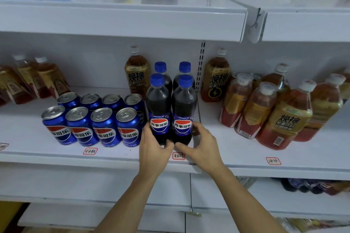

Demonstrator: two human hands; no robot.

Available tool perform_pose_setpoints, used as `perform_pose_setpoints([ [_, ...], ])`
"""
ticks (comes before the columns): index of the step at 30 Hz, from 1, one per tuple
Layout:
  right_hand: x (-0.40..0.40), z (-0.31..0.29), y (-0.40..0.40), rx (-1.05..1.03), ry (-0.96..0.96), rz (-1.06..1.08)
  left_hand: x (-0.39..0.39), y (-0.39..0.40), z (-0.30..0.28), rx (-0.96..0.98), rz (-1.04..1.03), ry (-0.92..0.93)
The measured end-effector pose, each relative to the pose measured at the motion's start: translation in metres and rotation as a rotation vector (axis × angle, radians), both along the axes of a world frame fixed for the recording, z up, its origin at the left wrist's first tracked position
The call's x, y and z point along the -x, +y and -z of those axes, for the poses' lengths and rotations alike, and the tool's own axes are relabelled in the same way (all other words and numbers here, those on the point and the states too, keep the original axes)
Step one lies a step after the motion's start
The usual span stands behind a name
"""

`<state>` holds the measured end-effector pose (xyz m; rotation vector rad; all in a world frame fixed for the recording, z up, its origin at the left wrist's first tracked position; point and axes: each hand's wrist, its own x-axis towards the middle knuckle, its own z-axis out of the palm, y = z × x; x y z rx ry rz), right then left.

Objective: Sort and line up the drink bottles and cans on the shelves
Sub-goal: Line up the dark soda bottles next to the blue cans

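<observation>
Looking at the middle of the frame, both hands are down at the base of the two front cola bottles on the white shelf [227, 149]. The left hand [153, 149] wraps its grip round the bottom of the left cola bottle [158, 111], thumb curled across the front low down. The right hand [200, 143] does the same on the right cola bottle [183, 113], thumb at the front of the base, fingers going round the far side. So each bottle sits right inside its grip, standing upright, the two bottles touching each other side by side, labels facing out.

Directly behind them are two more cola bottles [173, 70], only the blue caps and shoulders showing. Just left of centre, eight blue cans [91, 119] stand in two rows of four, the nearest can just beside the left hand. A gold energy drink bottle [137, 73] stands behind the cans, another one [216, 79] sits right of the shelf upright. On the right side of the frame there's a bunch of tea bottles [265, 108] in a loose cluster. Red-edged handwritten tags [90, 151] are stuck along the shelf's front edge.
</observation>
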<state>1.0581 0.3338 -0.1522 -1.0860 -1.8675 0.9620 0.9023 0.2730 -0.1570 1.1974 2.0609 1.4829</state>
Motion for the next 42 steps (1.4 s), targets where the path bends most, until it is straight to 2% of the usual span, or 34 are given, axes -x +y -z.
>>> perform_pose_setpoints([
  [3,-0.007,-0.007,0.006,0.062,0.187,0.069,0.000,0.000,-0.002,0.031,-0.009,-0.013],
  [4,-0.009,-0.009,0.016,0.078,0.192,0.113,0.000,0.001,-0.003,0.042,-0.015,-0.020],
  [6,-0.009,-0.008,0.041,0.101,0.099,0.099,0.000,0.001,-0.003,0.057,-0.020,-0.021],
  [9,-0.004,-0.007,0.072,0.117,-0.073,-0.076,-0.001,0.000,-0.005,0.069,-0.021,-0.028],
  [12,-0.005,-0.013,0.089,0.162,-0.126,-0.240,-0.003,0.000,-0.008,0.083,-0.015,-0.034],
  [16,0.000,-0.024,0.101,0.211,-0.203,-0.352,-0.001,0.001,-0.007,0.101,-0.009,-0.038],
  [31,-0.001,-0.025,0.100,0.262,-0.158,-0.391,0.000,0.002,-0.011,0.145,0.001,-0.062],
  [42,-0.003,-0.024,0.100,0.228,-0.219,-0.391,0.002,0.000,-0.014,0.144,0.017,-0.071],
])
